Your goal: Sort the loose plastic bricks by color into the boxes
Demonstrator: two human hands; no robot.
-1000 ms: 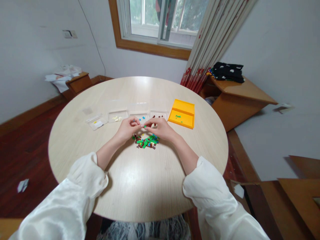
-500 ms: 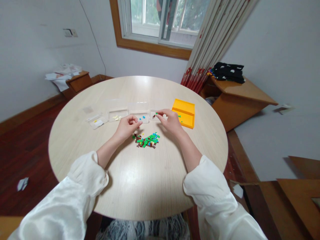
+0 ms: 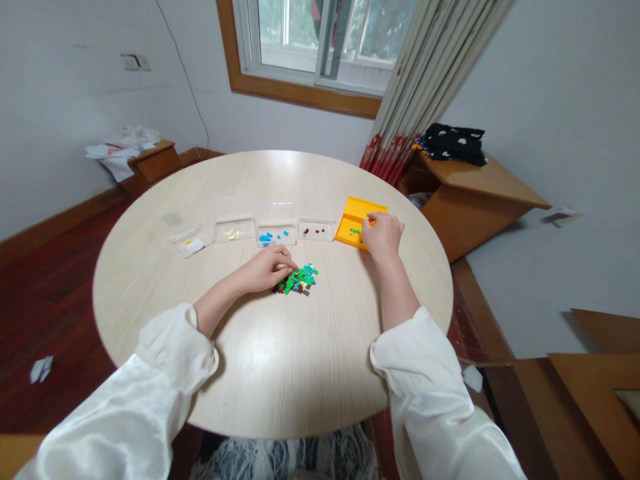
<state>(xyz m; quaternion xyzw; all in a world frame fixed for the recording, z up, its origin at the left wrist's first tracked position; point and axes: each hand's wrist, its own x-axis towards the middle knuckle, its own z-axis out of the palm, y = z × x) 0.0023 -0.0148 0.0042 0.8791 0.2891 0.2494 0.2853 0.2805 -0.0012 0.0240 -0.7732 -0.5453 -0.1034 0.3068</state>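
Observation:
A small pile of green, brown and blue bricks lies in the middle of the round pale table. My left hand rests on the pile's left edge, fingers curled in a pinch; what they hold is hidden. My right hand hovers over the near right corner of the yellow tray, fingers closed together. A few green bricks lie in that tray. Left of it stands a row of clear trays: one with brown pieces, one with blue pieces, one with pale yellow pieces.
A smaller clear tray sits at the left end of the row. A wooden cabinet with a black cloth stands right of the table, beside a curtain. A low cabinet with papers is at the left wall.
My right hand has gone from the pile, where both hands met, rightward past the brown-piece tray to the yellow tray. My left hand has dropped back onto the pile.

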